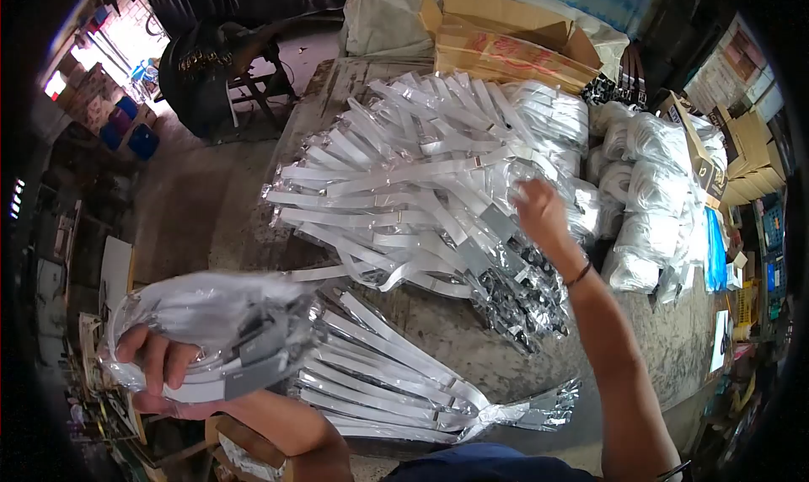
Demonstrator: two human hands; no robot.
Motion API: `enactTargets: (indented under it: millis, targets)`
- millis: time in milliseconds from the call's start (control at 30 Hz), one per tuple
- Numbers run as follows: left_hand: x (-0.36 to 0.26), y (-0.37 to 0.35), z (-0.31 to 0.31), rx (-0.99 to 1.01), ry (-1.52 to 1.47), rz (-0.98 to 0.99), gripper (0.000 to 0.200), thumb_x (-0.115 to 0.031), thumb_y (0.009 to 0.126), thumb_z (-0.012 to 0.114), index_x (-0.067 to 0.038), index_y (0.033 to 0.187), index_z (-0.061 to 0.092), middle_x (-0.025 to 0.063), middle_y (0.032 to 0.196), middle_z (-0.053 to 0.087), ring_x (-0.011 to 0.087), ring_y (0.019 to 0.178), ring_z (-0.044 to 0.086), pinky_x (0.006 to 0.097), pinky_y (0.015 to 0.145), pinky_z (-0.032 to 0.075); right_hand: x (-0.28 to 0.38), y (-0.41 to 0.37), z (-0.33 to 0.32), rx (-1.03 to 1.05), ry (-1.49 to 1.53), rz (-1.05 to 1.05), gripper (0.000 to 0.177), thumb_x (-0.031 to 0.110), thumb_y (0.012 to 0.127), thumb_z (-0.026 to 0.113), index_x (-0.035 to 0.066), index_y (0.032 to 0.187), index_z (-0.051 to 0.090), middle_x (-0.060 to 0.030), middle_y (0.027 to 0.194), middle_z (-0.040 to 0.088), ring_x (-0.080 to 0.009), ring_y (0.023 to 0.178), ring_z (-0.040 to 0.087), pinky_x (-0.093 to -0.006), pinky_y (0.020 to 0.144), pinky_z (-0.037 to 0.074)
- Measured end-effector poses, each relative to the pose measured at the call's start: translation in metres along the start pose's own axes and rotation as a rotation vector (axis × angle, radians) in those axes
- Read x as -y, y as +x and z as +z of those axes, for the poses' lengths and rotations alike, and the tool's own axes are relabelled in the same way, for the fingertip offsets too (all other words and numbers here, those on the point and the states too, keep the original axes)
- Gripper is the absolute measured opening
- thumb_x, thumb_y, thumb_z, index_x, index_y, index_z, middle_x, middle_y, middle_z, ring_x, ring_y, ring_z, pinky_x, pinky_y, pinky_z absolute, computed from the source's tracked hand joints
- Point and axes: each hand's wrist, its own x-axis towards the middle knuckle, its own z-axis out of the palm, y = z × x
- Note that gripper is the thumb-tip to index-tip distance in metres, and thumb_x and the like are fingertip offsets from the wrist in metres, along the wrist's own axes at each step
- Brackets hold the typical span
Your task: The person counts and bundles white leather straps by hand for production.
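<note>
My left hand is closed round a coiled bundle of white belts in clear plastic, held up at the left and blurred along its upper edge. My right hand reaches over a big fanned pile of similar white strap-like belts in clear sleeves; motion smears its fingers. Dark, shiny sleeve ends gather at the pile's near right side. Close to my body lies a smaller fan of sleeved white belts, drawn together at its right end.
The worn table carries everything. Wrapped white coils are stacked at the right, beside cardboard boxes. An opened carton stands at the back. Below my left forearm is another box. Shelves line the far right.
</note>
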Motion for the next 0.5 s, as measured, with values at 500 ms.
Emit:
enactTargets:
  millis: [500]
  targets:
    - [0.067, -0.119, -0.110, -0.482, 0.251, -0.954, 0.053, -0.026, 0.079, 0.073, -0.027, 0.123, 0.043, 0.0146, 0.110, 0.053, 0.0268, 0.083, 0.061, 0.0421, 0.067, 0.052, 0.047, -0.006, 0.043, 0.100, -0.195, -0.104, 0.025, 0.017, 0.076, 0.061, 0.007, 0.099, 0.061, -0.0116, 0.097, 0.056, -0.0317, 0.093, 0.056, -0.0438, 0.078, 0.047]
